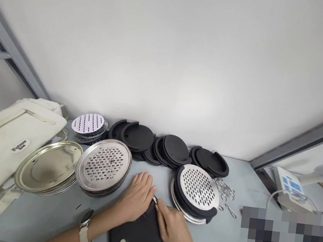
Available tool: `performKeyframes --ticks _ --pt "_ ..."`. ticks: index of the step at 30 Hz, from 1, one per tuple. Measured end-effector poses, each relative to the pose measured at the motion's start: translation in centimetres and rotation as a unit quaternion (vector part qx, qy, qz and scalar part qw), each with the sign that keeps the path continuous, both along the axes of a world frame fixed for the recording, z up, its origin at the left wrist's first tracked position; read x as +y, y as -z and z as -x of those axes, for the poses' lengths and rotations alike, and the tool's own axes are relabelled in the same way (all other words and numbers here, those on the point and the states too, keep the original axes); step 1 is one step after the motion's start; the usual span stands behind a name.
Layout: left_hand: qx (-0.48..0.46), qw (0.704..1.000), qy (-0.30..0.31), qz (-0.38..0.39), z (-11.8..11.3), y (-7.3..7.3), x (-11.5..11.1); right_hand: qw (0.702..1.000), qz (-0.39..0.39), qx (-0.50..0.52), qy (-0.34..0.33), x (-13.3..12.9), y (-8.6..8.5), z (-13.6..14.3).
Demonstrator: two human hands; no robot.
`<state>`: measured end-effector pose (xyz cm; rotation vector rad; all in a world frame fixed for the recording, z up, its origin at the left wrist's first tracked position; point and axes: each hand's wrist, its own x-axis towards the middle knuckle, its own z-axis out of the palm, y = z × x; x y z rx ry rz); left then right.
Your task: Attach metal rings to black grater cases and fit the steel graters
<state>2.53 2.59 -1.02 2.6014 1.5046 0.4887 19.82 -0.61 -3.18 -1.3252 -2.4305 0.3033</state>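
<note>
A black round flat piece (136,238) with slots near its top and a small round sticker lies in front of me at the table's front. My left hand (139,196), with a watch on its wrist, curls over the far edge of this piece, thumb beside a small metal clip (155,199). From the right, my right hand (171,223) pinches that clip between thumb and finger at the piece's top edge. The fingers partly cover the clip, so whether it passes through the piece cannot be seen.
Perforated grater discs (104,165) and plain metal discs (49,166) are stacked at left, beside a cream bag (16,135). Black round holders (175,150) line the wall. Right of my hands are a stacked grater disc (199,187), loose metal clips (225,189) and a white device (290,188).
</note>
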Motion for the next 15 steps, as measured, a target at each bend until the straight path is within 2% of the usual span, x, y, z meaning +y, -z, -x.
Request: performKeyframes --ticks 5,10,15 --pt "0.022 1.0 -0.009 0.016 -0.2 0.4 0.3 1.0 0.022 0.018 -0.011 -0.4 0.0 -0.2" --pt "0.013 0.999 -0.039 0.027 -0.4 0.8 0.5 0.999 0.006 0.034 -0.012 -1.0 0.6 -1.1" --pt "0.031 0.999 -0.024 0.014 -0.4 0.8 0.6 0.997 0.002 0.08 0.008 -1.8 1.1 -2.2"
